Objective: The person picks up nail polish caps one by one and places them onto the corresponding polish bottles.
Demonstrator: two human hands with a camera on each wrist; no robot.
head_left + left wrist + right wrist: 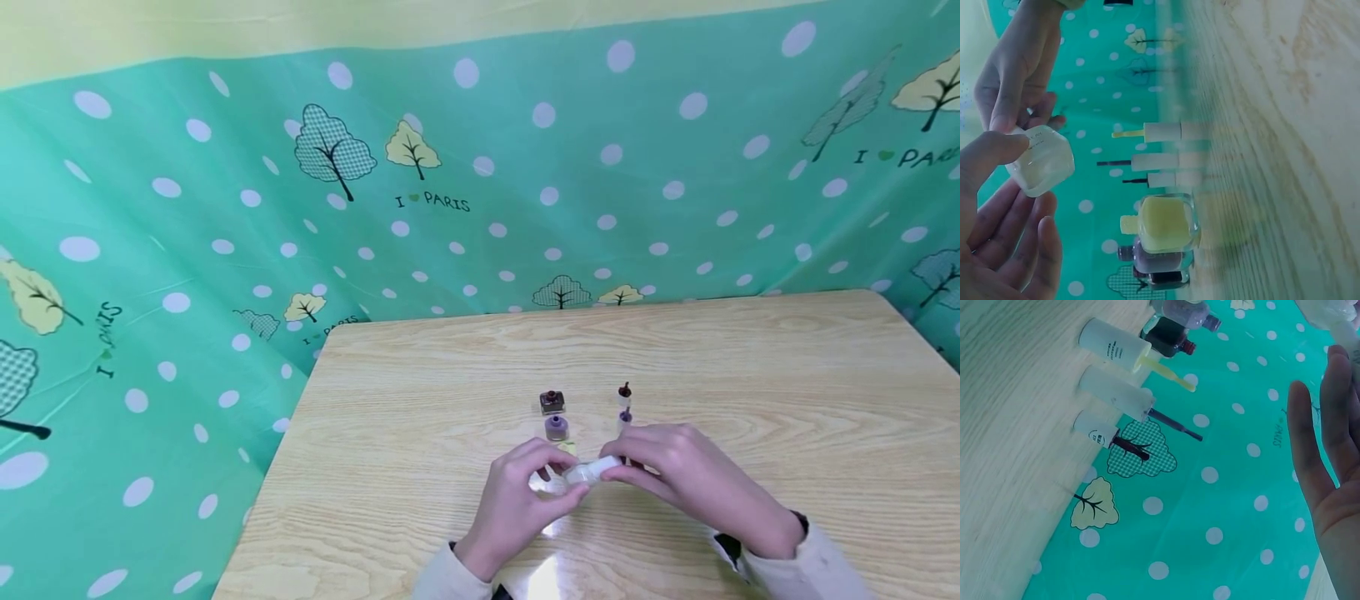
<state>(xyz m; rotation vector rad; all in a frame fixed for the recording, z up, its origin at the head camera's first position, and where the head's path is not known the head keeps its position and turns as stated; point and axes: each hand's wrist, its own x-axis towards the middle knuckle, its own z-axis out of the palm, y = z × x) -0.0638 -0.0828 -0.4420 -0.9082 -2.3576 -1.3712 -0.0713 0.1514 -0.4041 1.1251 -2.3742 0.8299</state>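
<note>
Over the wooden table, my left hand (517, 492) grips a white nail polish bottle (1044, 162) between thumb and fingers. My right hand (697, 475) pinches the white cap (606, 466) of that bottle; cap and bottle meet in the head view. Just beyond the hands, three uncapped bottles stand in a row: a yellow bottle (1165, 224), a purple bottle (557, 429) and a dark red bottle (552, 403). To their right, three white caps stand upright with brushes pointing up: one with a yellow brush (1169, 374), one purple (1175, 424), one dark red (1130, 447).
The light wooden table (405, 400) reaches back to a green dotted cloth (450, 250) printed with trees, which hangs behind it and along its left side. Light glares off the tabletop near the front edge, between the sleeves.
</note>
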